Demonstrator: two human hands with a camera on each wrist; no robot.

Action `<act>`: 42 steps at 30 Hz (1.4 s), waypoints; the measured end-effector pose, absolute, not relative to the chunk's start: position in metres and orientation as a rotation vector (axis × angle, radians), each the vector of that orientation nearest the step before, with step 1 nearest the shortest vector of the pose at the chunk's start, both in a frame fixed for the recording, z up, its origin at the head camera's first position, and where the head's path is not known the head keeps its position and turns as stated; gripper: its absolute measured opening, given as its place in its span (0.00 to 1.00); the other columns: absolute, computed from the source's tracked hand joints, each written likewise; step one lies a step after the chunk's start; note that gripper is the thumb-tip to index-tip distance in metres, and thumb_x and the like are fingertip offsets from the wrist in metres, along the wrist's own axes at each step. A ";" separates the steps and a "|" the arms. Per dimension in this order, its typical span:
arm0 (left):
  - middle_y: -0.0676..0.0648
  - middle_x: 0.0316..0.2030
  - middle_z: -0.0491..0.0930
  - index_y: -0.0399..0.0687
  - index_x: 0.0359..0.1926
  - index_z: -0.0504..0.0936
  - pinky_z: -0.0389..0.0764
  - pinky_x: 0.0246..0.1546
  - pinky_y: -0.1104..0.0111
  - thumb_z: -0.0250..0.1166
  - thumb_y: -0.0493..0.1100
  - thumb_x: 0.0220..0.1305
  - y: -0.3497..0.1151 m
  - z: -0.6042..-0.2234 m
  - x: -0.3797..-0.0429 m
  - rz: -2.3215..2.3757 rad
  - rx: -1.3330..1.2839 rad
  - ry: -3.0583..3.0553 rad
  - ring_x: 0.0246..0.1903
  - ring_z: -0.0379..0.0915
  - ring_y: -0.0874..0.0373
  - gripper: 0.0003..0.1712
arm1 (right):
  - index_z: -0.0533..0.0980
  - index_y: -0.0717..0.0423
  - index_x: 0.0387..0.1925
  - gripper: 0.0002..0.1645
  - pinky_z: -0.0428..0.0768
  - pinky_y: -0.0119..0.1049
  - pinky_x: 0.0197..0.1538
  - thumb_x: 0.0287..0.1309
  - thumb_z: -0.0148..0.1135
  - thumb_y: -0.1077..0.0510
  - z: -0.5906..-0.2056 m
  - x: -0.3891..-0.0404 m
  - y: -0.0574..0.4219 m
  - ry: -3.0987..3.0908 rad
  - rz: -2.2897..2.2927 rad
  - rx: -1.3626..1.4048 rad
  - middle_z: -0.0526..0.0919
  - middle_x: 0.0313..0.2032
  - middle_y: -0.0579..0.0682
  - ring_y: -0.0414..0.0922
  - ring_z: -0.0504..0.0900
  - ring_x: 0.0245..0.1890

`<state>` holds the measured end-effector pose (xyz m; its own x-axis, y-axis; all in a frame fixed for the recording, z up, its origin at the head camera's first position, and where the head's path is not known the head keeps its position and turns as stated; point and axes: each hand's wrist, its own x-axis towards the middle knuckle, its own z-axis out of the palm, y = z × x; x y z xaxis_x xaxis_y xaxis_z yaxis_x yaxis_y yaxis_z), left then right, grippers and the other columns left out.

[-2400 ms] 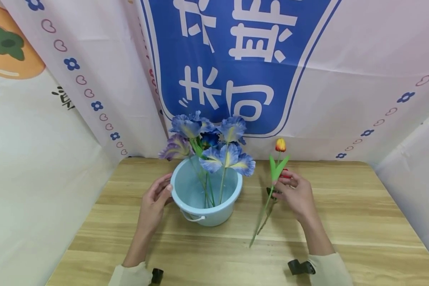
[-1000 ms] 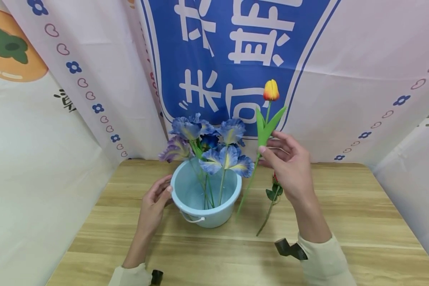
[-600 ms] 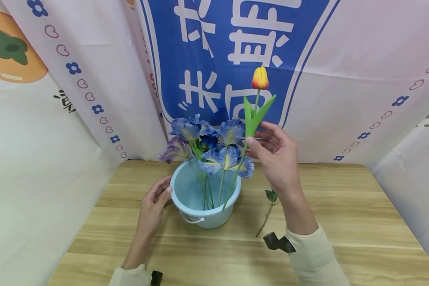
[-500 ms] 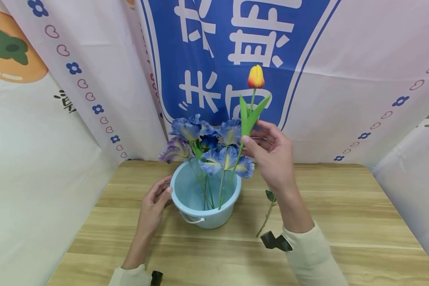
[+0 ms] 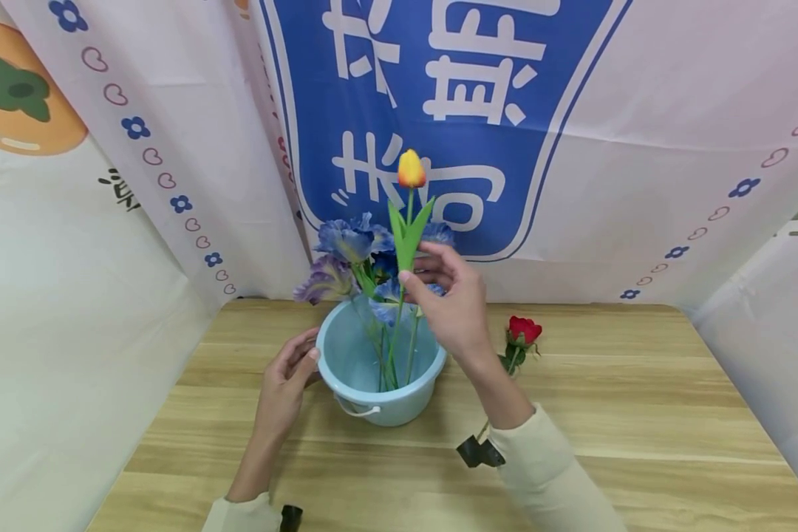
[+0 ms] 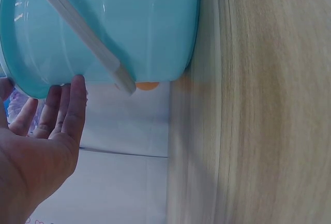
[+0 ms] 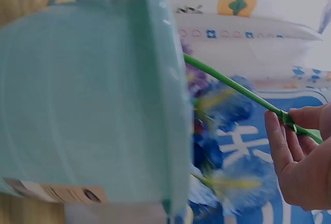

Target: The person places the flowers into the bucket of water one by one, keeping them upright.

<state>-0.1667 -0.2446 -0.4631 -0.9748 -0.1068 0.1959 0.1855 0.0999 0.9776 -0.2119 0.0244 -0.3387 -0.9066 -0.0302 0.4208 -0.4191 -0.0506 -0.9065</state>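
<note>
In the head view my right hand (image 5: 454, 301) pinches an orange-yellow tulip (image 5: 411, 170) by its stem, just under the green leaves. The tulip stands nearly upright over a light blue bucket (image 5: 399, 408), its lower stem passing inside the rim. Thumb and fingers meet on the green stem (image 7: 232, 83) in the right wrist view. Blue irises (image 5: 347, 238) and a purple iris (image 5: 326, 277) lean in the bucket, some partly covered by my right hand. With relaxed fingers, my left hand (image 5: 287, 377) touches the bucket's left side at the rim; the left wrist view shows its fingers (image 6: 66, 110) against the outer wall.
On the wooden table (image 5: 638, 414), right of the bucket, lies a red rose (image 5: 524, 330), its stem partly behind my right forearm. The bucket's white handle (image 5: 359, 408) hangs down in front. A printed cloth backdrop (image 5: 572, 214) stands along the table's back edge.
My right hand has lifted the tulip from the table and carried it left over the bucket, and its stem has come down inside. The rose's bloom shows again. My left hand stays at the rim.
</note>
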 end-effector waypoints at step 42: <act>0.55 0.54 0.86 0.37 0.73 0.74 0.93 0.52 0.70 0.60 0.40 0.82 -0.247 -0.465 -0.168 -1.957 -0.084 -2.161 0.51 0.86 0.65 0.25 | 0.82 0.56 0.64 0.27 0.94 0.48 0.52 0.65 0.76 0.57 -0.385 -0.221 0.023 -2.468 1.559 0.259 0.92 0.49 0.53 0.50 0.92 0.49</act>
